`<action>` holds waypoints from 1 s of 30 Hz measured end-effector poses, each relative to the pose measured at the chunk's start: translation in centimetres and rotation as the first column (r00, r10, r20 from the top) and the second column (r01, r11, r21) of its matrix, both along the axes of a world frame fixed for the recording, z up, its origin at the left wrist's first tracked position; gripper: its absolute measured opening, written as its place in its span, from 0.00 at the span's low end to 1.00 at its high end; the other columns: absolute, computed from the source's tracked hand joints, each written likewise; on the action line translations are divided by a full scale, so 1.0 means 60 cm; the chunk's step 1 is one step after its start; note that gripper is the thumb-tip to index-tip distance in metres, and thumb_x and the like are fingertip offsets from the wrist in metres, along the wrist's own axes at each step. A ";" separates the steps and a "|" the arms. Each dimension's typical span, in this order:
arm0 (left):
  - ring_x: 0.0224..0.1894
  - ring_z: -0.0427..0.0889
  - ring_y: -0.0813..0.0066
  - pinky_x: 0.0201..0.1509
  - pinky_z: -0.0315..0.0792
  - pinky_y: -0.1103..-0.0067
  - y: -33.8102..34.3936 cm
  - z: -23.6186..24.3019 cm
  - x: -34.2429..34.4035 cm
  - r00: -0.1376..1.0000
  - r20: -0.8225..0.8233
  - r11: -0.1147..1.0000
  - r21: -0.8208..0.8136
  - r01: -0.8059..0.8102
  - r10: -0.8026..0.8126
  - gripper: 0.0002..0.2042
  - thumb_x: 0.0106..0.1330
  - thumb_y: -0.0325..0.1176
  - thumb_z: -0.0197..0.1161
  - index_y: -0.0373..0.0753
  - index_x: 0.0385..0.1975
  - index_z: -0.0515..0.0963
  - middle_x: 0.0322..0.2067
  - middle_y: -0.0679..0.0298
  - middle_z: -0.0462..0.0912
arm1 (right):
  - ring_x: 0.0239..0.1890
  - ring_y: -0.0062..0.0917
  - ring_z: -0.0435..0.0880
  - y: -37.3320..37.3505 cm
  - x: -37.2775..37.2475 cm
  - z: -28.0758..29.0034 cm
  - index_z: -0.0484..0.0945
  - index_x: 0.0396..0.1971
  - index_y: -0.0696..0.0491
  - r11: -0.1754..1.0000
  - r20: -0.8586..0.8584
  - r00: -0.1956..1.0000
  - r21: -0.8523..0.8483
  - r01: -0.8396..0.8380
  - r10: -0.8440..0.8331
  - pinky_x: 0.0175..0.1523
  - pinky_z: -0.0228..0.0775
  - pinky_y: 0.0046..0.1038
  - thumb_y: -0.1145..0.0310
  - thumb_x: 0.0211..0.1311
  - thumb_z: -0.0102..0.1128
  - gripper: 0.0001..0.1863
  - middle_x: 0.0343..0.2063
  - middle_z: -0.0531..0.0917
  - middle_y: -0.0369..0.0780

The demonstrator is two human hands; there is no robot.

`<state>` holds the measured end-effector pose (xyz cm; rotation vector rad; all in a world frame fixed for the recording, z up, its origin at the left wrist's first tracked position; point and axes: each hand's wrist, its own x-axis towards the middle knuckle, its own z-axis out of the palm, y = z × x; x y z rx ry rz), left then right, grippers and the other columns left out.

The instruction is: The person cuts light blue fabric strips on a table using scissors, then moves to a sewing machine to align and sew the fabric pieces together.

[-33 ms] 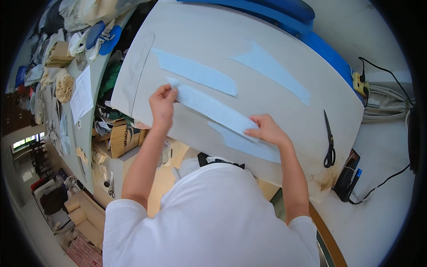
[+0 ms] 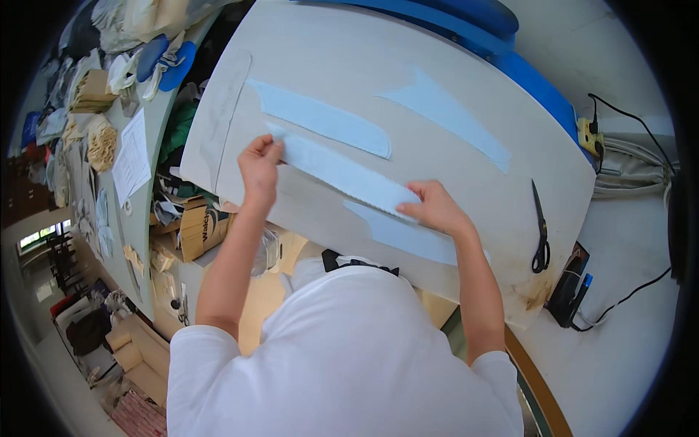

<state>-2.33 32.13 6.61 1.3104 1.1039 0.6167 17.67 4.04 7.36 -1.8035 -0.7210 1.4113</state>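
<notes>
A long light-blue fabric strip (image 2: pixel 342 171) with a jagged edge slants across the pale work surface between my hands. My left hand (image 2: pixel 260 169) pinches its far left end. On its right end my right hand (image 2: pixel 437 210) is closed, thumb pressed along the cloth. Just beyond lies a similar light-blue fabric piece (image 2: pixel 328 119), flat and apart from the held strip. Farther right is a light-blue piece with a pointed tip (image 2: pixel 448 118). Nearer to me, another light-blue piece (image 2: pixel 408 237) lies partly hidden beneath my right hand and forearm.
Black scissors (image 2: pixel 539 233) lie on the right of the work surface (image 2: pixel 313 51). A blue bar (image 2: pixel 451 25) runs along its far edge. At left stand a cardboard box (image 2: pixel 204 229) and a side table holding papers (image 2: pixel 133 153) and cloth heaps. A power socket (image 2: pixel 590 137) sits at right.
My left hand has shifted a little left with the strip's end. My right hand has moved slightly left and away from me. The other fabric pieces lie as before.
</notes>
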 end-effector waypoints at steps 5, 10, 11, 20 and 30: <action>0.32 0.80 0.77 0.35 0.77 0.79 0.148 -0.026 0.014 0.996 -0.077 0.999 0.011 0.046 -0.045 0.09 0.64 0.25 0.62 0.30 0.42 0.78 0.34 0.63 0.82 | 0.32 0.18 0.79 0.139 -0.017 -0.036 0.82 0.35 0.58 0.956 0.104 0.953 0.101 0.276 -0.286 0.39 0.72 0.26 0.65 0.55 0.67 0.13 0.28 0.83 0.36; 0.32 0.81 0.71 0.37 0.77 0.75 0.238 -0.086 -0.017 0.899 -0.438 0.946 0.286 0.152 -0.012 0.16 0.62 0.27 0.62 0.27 0.48 0.76 0.35 0.56 0.84 | 0.32 0.28 0.84 0.169 -0.033 -0.051 0.84 0.35 0.55 0.841 0.548 0.714 -0.033 0.540 -0.436 0.37 0.75 0.30 0.64 0.57 0.64 0.11 0.29 0.86 0.39; 0.38 0.81 0.62 0.46 0.75 0.71 0.248 -0.095 -0.029 0.883 -0.469 0.863 0.455 0.220 0.023 0.17 0.61 0.28 0.63 0.29 0.49 0.76 0.37 0.54 0.83 | 0.31 0.29 0.84 0.160 -0.039 -0.061 0.84 0.34 0.54 0.816 0.546 0.684 -0.003 0.579 -0.484 0.36 0.75 0.31 0.64 0.57 0.63 0.10 0.28 0.86 0.39; 0.32 0.81 0.59 0.38 0.75 0.70 0.035 -0.080 0.008 0.745 -0.433 0.616 0.423 0.665 -0.507 0.08 0.60 0.28 0.63 0.31 0.36 0.80 0.32 0.51 0.82 | 0.30 0.32 0.83 0.187 -0.076 -0.090 0.82 0.29 0.52 0.729 0.740 0.481 0.019 0.684 -0.471 0.34 0.73 0.34 0.62 0.55 0.66 0.09 0.26 0.84 0.38; 0.62 0.70 0.58 0.70 0.62 0.60 -0.011 -0.033 0.166 0.768 0.602 0.307 -0.789 0.532 0.217 0.13 0.74 0.32 0.51 0.29 0.49 0.72 0.54 0.52 0.76 | 0.24 0.19 0.80 0.176 -0.070 0.037 0.79 0.30 0.57 0.421 0.096 0.420 0.411 0.809 -0.902 0.27 0.71 0.23 0.68 0.58 0.69 0.09 0.21 0.83 0.38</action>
